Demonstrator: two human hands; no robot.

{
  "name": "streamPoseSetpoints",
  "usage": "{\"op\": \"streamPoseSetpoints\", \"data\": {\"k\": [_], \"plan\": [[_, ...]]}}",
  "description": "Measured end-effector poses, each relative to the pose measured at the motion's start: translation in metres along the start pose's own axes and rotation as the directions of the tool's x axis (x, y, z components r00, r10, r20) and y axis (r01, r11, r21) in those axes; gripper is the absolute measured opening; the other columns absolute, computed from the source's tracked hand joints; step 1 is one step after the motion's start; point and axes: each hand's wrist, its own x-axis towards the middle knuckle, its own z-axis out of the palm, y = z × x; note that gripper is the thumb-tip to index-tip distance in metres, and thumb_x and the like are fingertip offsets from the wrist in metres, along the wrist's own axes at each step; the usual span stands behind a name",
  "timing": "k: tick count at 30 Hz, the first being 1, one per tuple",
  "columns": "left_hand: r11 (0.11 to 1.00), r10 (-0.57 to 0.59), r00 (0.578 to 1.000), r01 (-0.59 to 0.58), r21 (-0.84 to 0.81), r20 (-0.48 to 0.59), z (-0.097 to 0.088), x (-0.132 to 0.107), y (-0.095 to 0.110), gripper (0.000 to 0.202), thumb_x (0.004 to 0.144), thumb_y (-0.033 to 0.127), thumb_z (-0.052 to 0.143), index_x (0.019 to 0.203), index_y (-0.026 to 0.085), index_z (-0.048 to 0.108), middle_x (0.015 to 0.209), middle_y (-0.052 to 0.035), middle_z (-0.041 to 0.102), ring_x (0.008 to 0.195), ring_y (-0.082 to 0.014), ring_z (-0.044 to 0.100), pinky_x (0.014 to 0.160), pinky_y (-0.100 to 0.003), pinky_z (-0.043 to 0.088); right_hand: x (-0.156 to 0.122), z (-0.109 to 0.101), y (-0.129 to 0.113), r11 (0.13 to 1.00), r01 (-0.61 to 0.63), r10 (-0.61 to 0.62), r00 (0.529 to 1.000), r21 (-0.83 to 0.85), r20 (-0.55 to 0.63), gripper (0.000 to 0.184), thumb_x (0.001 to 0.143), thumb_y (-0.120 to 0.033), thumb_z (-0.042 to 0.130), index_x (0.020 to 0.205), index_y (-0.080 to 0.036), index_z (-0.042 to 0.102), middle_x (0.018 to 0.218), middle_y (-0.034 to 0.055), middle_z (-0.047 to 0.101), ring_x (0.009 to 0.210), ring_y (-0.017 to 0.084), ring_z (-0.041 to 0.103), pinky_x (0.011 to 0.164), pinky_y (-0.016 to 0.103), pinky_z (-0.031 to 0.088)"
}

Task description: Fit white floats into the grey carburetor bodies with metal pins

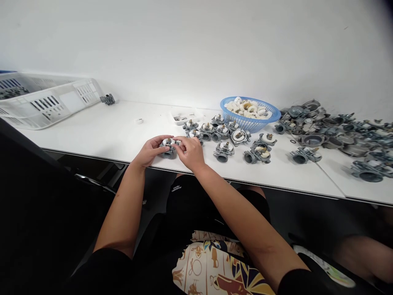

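Observation:
Near the table's front edge, a grey metal carburetor (167, 154) with a white plastic float (168, 141) and a brass part on top stands between my hands. My left hand (150, 151) grips its left side, thumb in front and fingers behind. From the right, my right hand (190, 152) reaches over the float with thumb and index finger pinched together. Whatever sits between those fingertips is too small to make out. Several similar carburetors with white floats, one of them a nearby carburetor (224, 152), stand just right of my hands.
Behind them are a small white tray (196, 115) of thin metal pins and a blue basket (250, 123) of white floats. A heap of carburetor parts (334, 133) covers the right side. A white crate (58, 102) and a lone carburetor (107, 99) are at left.

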Motion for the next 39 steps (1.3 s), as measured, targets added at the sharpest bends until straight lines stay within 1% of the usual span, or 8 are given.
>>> {"op": "streamPoseSetpoints", "data": {"k": [6,13,16,22,26,29,33,39], "plan": [[1.0,-0.008,1.0,0.008,0.01,0.002,0.001,0.0,0.001,0.049,0.071,0.028,0.088,0.117,0.022,0.074,0.126,-0.0085,0.07,0.112,-0.0255,0.067,0.093,-0.034,0.055,0.0,0.001,0.001,0.999,-0.024,0.024,1.0,0.026,0.004,0.026,0.104,-0.042,0.053,0.112,-0.023,0.07,0.066,-0.0026,0.06,0.067,0.017,0.058,0.083,0.031,0.037],[1.0,-0.013,1.0,0.013,-0.005,0.009,0.003,-0.001,0.002,0.049,0.071,0.027,0.087,0.117,0.02,0.074,0.129,-0.0099,0.069,0.112,-0.0251,0.066,0.093,-0.034,0.055,0.001,0.001,-0.001,0.998,-0.047,0.046,0.999,0.049,0.017,0.02,0.101,-0.034,0.058,0.1,-0.023,0.075,0.069,-0.0003,0.067,0.071,0.018,0.062,0.087,0.032,0.038],[1.0,-0.012,1.0,0.012,-0.008,-0.003,0.003,-0.001,0.004,0.049,0.069,0.027,0.088,0.116,0.02,0.075,0.129,-0.0103,0.069,0.113,-0.0258,0.067,0.093,-0.035,0.055,0.001,0.0,-0.001,0.998,-0.055,0.054,0.998,0.038,0.021,0.02,0.101,-0.034,0.059,0.101,-0.023,0.076,0.072,0.0,0.07,0.071,0.018,0.062,0.086,0.031,0.038],[0.999,-0.037,0.999,0.037,-0.016,-0.004,0.004,0.0,0.004,0.051,0.07,0.028,0.088,0.118,0.02,0.074,0.131,-0.01,0.068,0.115,-0.0252,0.065,0.095,-0.033,0.053,0.0,0.001,-0.001,1.0,0.009,-0.009,1.0,-0.014,0.018,0.022,0.102,-0.034,0.057,0.099,-0.023,0.076,0.073,0.0008,0.071,0.069,0.016,0.062,0.084,0.032,0.036],[0.998,-0.052,0.999,0.052,-0.025,-0.011,0.003,0.0,0.002,0.052,0.07,0.028,0.088,0.118,0.02,0.073,0.129,-0.0089,0.068,0.111,-0.0234,0.065,0.092,-0.032,0.053,-0.001,0.0,-0.002,1.0,-0.003,0.003,1.0,0.021,0.001,0.02,0.101,-0.034,0.059,0.098,-0.022,0.075,0.069,-0.0006,0.069,0.068,0.016,0.062,0.082,0.032,0.037],[0.998,-0.057,0.998,0.056,-0.041,-0.023,0.002,0.001,0.001,0.052,0.069,0.027,0.088,0.118,0.02,0.072,0.122,-0.0079,0.07,0.105,-0.0221,0.065,0.088,-0.032,0.053,-0.004,-0.005,-0.005,0.998,-0.002,0.0,1.0,0.059,0.031,0.021,0.101,-0.037,0.06,0.105,-0.02,0.072,0.069,-0.0015,0.066,0.071,0.016,0.063,0.081,0.031,0.037],[0.996,-0.057,0.998,0.055,-0.063,-0.024,0.001,0.001,-0.001,0.049,0.068,0.026,0.088,0.114,0.019,0.071,0.109,-0.006,0.071,0.099,-0.0206,0.065,0.085,-0.032,0.053,-0.007,-0.01,-0.01,0.997,-0.023,0.018,0.997,0.07,0.078,0.035,0.096,-0.041,0.067,0.121,-0.017,0.063,0.084,0.0019,0.068,0.083,0.02,0.064,0.082,0.032,0.039],[0.998,-0.045,0.999,0.045,-0.053,0.008,0.001,0.001,0.001,0.047,0.069,0.026,0.088,0.113,0.02,0.072,0.112,-0.0063,0.07,0.103,-0.0205,0.063,0.087,-0.03,0.051,-0.007,-0.009,-0.013,1.0,0.032,-0.031,0.995,0.001,0.095,0.041,0.094,-0.042,0.066,0.124,-0.016,0.058,0.114,0.0111,0.068,0.106,0.026,0.061,0.092,0.038,0.043]]}}
